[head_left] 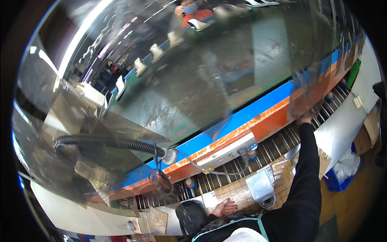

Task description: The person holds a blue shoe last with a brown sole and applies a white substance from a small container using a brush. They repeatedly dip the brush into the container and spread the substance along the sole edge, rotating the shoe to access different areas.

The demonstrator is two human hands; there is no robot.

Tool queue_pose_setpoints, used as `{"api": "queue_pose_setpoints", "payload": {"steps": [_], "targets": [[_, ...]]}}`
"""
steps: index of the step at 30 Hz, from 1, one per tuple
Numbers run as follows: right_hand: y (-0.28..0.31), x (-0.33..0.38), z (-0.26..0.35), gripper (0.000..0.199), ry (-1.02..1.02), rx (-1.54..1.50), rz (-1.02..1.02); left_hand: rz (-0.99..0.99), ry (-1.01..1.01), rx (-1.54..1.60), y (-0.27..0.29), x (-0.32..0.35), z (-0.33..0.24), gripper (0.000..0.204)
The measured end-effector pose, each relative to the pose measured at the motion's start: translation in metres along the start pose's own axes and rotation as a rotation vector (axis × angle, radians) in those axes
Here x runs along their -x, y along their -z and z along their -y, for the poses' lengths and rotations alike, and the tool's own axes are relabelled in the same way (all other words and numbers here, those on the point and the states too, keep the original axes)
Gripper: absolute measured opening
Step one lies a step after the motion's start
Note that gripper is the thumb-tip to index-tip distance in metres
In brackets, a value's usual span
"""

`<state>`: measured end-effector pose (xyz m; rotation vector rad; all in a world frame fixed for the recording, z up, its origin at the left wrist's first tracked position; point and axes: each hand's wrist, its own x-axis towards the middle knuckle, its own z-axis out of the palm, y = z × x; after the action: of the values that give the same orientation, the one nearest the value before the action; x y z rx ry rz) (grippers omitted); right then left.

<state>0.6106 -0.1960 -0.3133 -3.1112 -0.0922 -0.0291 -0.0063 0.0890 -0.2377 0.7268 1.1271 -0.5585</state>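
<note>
My left hand point(225, 208) is held low near my body, fingers stretched out, with nothing in it. It is over a tape-covered board with a grid pattern point(231, 196). To its right lies a white device with a round dark opening point(260, 186). My right arm stretches far forward, and my right hand point(305, 118) is at the lower edge of a clear plastic sheet point(303, 94), beside the conveyor's orange side point(275, 118). The right fingers are mostly hidden, so I cannot tell whether they grip the sheet.
A green conveyor belt point(193, 86) carries several light shoe pieces point(156, 53) along its far side. A masked person point(192, 11) sits across it. Nearer me are a black corrugated hose point(109, 140), a power strip point(227, 153), a roller track point(268, 150) and a blue bin point(335, 182).
</note>
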Motion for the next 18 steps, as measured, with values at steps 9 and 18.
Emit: {"api": "queue_pose_setpoints", "payload": {"steps": [9,18], "targets": [[-0.042,-0.046,-0.029,0.074,0.314,-0.263,-0.258,-0.038,-0.149,0.002,-0.009,0.002,0.011,0.061],[0.16,0.104,-0.011,0.067,0.049,-0.732,-0.318,0.114,-0.224,-0.025,0.002,-0.006,0.015,0.061]]}}
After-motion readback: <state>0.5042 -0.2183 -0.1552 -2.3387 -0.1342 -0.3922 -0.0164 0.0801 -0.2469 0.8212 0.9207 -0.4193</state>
